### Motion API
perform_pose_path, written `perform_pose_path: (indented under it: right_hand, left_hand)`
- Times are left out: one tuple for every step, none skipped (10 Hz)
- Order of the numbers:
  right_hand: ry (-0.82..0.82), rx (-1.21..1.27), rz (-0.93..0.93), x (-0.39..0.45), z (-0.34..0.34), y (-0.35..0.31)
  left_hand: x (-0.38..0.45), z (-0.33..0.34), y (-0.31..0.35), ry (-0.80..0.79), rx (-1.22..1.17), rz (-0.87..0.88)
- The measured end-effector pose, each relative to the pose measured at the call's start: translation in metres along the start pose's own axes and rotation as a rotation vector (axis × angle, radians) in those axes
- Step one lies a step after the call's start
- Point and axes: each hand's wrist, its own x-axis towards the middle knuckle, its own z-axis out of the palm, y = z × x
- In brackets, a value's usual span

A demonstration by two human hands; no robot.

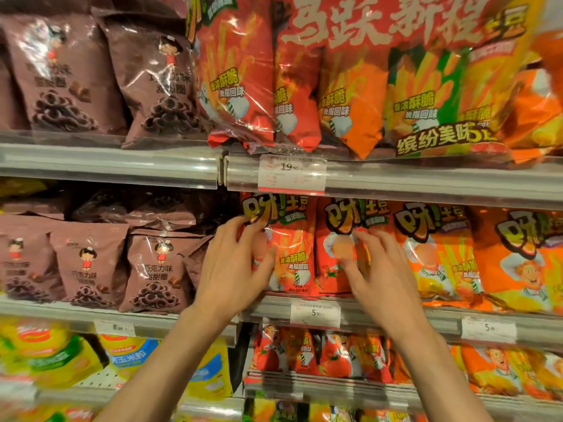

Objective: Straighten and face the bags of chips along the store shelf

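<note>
- Up close, the left hand (236, 263) is resting with spread fingers on the left edge of a red chip bag (292, 248), gripping nothing.
- Beside it, the right hand (380, 269) is lying open on the next red bag (338, 239).
- Both bags are standing upright on the middle shelf (396, 318), above a price tag (315, 313).
- Brown snack bags (155, 269) are sitting to the left.

Two hands reach in: the left hand (231, 266) and the right hand (377, 275). On the middle shelf (122, 315) stand three brown bags (155, 269) in the front row, with more piled behind, too jumbled to count. Beside them stand four orange and red chip bags (292, 248). The top shelf (106, 159) carries two brown bags and one large multipack (380, 77). Four price tags (292, 173) show along the shelf edges. The bags lower down are too blurred to count.
</note>
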Motion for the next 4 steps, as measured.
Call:
perform_pose_path:
  right_hand:
    - [-0.004, 0.016, 0.007, -0.004, -0.009, -0.001]
    - [-0.018, 0.020, 0.016, -0.012, -0.015, -0.007]
    - [-0.021, 0.040, 0.029, -0.029, -0.022, -0.013]
    - [0.013, 0.078, 0.095, -0.061, -0.023, -0.019]
  left_hand:
    - [-0.005, -0.007, 0.000, -0.009, 0.004, 0.026]
    - [-0.008, -0.016, -0.001, -0.060, 0.001, 0.027]
    - [-0.015, -0.026, -0.008, -0.085, -0.030, 0.052]
    - [-0.037, -0.037, -0.018, -0.124, -0.080, 0.017]
